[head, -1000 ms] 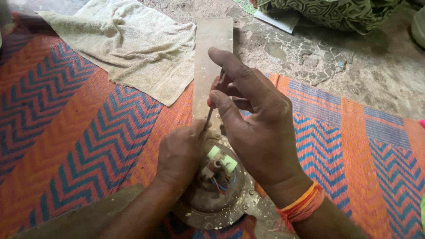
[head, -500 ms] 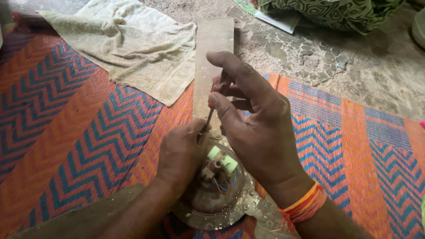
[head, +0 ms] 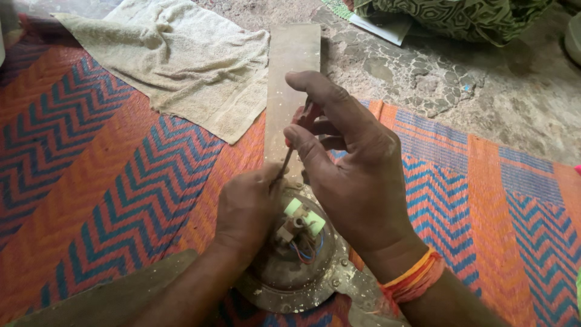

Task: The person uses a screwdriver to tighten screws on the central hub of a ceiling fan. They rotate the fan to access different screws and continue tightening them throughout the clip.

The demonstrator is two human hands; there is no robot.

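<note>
Right hand (head: 357, 181) pinches a thin screwdriver (head: 289, 154) between thumb and forefinger, other fingers curled behind its reddish handle; shaft angles down-left to the left hand (head: 248, 209), whose fingertips close on the tip, at the blade root. Ceiling fan motor hub (head: 296, 266) sits on the mat just below both hands, pale green block and blue-red wires on top, mostly covered by the hands. One dusty fan blade (head: 292, 66) runs up from the hub onto the stone floor (head: 460, 79). Beige towel (head: 175, 60) lies upper left on the orange-blue zigzag mat (head: 103, 175)

hands (head: 254, 212): 2 | fan motor (head: 296, 266): 1 | fan blades (head: 293, 66): 2 | towel (head: 181, 60): 1 | screwdriver (head: 289, 154): 1
</note>
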